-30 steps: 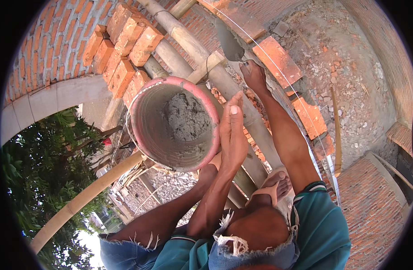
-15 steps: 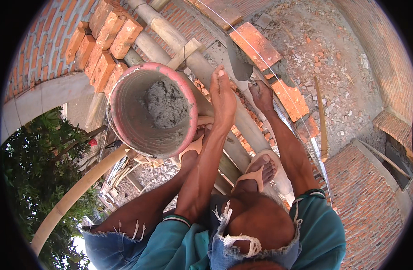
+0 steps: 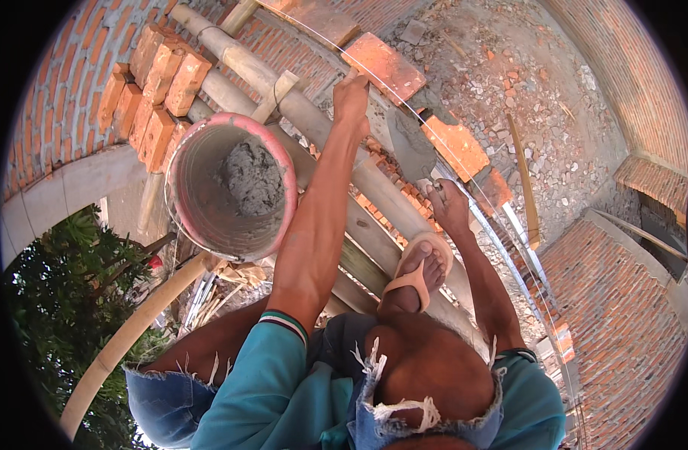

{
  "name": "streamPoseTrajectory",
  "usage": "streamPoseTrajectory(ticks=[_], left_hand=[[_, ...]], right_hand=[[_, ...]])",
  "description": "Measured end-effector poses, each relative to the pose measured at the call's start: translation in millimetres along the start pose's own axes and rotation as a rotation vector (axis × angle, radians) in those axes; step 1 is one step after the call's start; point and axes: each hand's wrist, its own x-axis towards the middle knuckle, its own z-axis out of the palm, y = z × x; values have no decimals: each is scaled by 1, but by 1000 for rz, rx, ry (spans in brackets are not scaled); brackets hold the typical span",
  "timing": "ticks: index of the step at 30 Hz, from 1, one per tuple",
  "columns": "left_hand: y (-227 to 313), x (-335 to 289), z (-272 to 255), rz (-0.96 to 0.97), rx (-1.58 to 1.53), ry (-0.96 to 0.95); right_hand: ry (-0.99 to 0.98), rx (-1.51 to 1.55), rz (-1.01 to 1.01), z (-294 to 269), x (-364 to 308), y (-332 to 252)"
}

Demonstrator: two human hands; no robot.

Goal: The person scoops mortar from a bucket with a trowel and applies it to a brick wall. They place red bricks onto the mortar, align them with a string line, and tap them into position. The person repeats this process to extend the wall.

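Note:
My left hand [image 3: 351,101] reaches forward to the near side of an orange brick [image 3: 385,67] on the wall's top course. Its fingers point at the brick's edge, and nothing shows in its grasp. In my right hand [image 3: 450,206] is a trowel [image 3: 413,146], gripped by its handle. The grey-smeared blade lies alongside the wall, close to a second brick [image 3: 456,146]. Grey mortar shows in the gap between these two bricks. A pink-rimmed bucket [image 3: 282,161] stands left of my left forearm, with wet mortar [image 3: 250,176] inside.
A taut white string [image 3: 404,105] runs along the brick course. Thick bamboo poles [image 3: 314,112] lie under my sandalled foot [image 3: 419,277]. Stacked bricks [image 3: 164,75] stand behind the bucket. Rubble [image 3: 501,82] covers the ground beyond the wall, with a wooden strip [image 3: 525,184] there.
My left hand has moved forward to the brick's edge. My right hand has drawn back toward me with the trowel. The view has shifted, so the bucket and bricks sit further left.

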Motion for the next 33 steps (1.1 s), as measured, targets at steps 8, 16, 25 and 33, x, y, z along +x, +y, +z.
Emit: streamPoseTrajectory(ticks=[8,16,25,33], left_hand=[[-29,-18,23,-15,-490,-338],[-55,-34,27,-290,-305,-204],[-66,-48,45,-499,-818,-262],[-34,-47,62,-534,-761,69]], right_hand=[[-194,314,246,-78,-21,-48],[-415,858,655,-84,17,-55],[-265,1035,681,-83,-34,-63],[-331,1058,709,-61,22,-59]])
